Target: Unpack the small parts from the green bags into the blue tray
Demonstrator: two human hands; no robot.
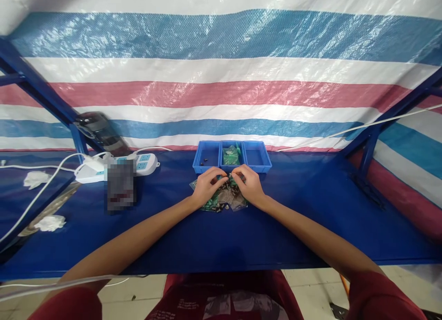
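My left hand (208,186) and my right hand (249,186) face each other just in front of the blue bins. Thumb and fingers are pinched together on both, the tips almost meeting. Whatever sits between the fingertips is too small to make out. Below them on the table lies a pile of clear and green plastic bags (238,200) with small dark and metallic parts (218,208) among them. Behind the hands stand a left blue bin (196,161) holding a few tiny dark pieces, a middle bin with a green bag (230,155), and a right bin (268,161).
On the left of the blue table (221,251) are a white power strip (148,163) with cables, a blurred dark object (120,186), a dark bottle (103,131) and crumpled white tissues (50,223). Blue frame posts (368,154) and a striped sheet (221,94) bound the back.
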